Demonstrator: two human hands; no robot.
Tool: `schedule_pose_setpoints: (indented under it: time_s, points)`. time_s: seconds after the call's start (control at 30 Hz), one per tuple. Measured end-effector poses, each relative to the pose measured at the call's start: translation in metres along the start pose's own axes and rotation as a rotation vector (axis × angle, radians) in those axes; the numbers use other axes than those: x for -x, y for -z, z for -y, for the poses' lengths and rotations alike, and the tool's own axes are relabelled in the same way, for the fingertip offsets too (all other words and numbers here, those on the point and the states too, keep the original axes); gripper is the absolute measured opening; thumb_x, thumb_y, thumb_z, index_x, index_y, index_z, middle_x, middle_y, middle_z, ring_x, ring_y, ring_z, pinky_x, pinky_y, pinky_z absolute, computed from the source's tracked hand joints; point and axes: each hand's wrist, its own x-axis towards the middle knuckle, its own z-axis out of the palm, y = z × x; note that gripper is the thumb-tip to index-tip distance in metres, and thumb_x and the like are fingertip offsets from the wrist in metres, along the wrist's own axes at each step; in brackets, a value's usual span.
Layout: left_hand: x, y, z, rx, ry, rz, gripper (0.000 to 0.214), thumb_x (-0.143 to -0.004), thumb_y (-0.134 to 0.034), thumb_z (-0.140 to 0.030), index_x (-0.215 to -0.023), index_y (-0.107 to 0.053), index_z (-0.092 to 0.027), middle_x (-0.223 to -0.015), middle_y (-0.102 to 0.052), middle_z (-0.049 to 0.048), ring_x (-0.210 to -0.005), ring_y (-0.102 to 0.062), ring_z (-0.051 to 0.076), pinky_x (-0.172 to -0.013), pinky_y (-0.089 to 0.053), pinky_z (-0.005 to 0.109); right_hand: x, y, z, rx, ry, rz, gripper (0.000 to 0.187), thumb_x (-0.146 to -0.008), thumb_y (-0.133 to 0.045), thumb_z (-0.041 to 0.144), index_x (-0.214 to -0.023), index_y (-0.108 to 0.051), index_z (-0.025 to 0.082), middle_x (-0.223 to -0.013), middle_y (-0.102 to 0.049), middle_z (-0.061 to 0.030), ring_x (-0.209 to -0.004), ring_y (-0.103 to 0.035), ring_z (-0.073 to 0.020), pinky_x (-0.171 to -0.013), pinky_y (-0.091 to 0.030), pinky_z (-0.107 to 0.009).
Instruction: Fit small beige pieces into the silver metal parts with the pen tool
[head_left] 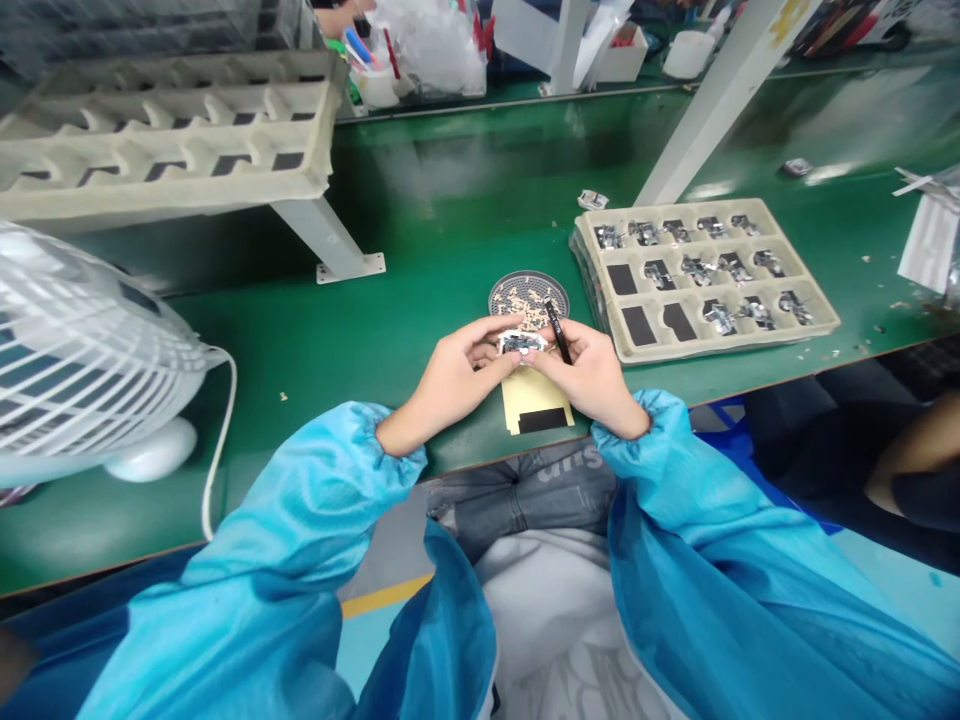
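Between both hands I hold a small electronic assembly point(523, 345) with a white edge and dark and silvery parts. My left hand point(466, 368) grips its left side, fingers behind and thumb in front. My right hand point(589, 370) pinches its right side. A slim black tool, perhaps tweezers point(556, 330), is also tucked in my right hand, pointing up. Just beyond my fingers lies a round dark dish point(495, 293) scattered with tiny pale pieces. Under my hands is a yellow pad point(525, 395) with a black strip point(544, 419) at its near end.
A moulded tray point(694, 285) with several similar assemblies stands at right. At left are a white fan point(90, 350) with its cable point(225, 430) and a raised shelf holding another tray point(172, 180). A slanted post point(720, 110) rises behind. Another person's arm point(915, 450) is at far right.
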Motion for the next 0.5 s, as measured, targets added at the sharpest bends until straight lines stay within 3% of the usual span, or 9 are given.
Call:
schedule_pose_setpoints:
  time_s: [0.1,0.3,0.5]
  points:
    - [0.001,0.000,0.000,-0.126,-0.022,-0.045,0.036,-0.084,-0.083,-0.036,-0.113,-0.080,-0.016,-0.107,-0.080,0.0104,-0.092,-0.074,0.021,-0.083,-0.060,0.033,0.000,0.002,-0.001,0.000,0.028,0.005,0.037,-0.074,-0.090,0.047,-0.088,-0.072,0.018,-0.082,-0.069,-0.0015,-0.075,-0.058,-0.0165,-0.071,-0.045,-0.030]
    - [0.005,-0.002,-0.008,-0.076,-0.002,-0.104,0.036,-0.077,-0.088,-0.039,-0.102,-0.082,-0.014,-0.086,-0.078,0.0067,-0.073,-0.066,0.016,-0.067,-0.054,0.028,0.004,-0.005,0.002,-0.099,-0.026,0.000,0.047,-0.069,-0.092,0.056,-0.086,-0.068,0.019,-0.081,-0.069,-0.0024,-0.074,-0.060,-0.0170,-0.070,-0.048,-0.031]
    - [0.012,-0.008,-0.004,-0.060,-0.043,-0.160,0.030,-0.080,-0.085,-0.035,-0.102,-0.081,-0.016,-0.091,-0.077,0.0071,-0.077,-0.067,0.017,-0.071,-0.054,0.030,0.007,-0.007,0.001,-0.108,-0.023,-0.012,0.051,-0.068,-0.090,0.062,-0.086,-0.067,0.020,-0.083,-0.069,-0.0029,-0.074,-0.062,-0.0177,-0.069,-0.050,-0.031]
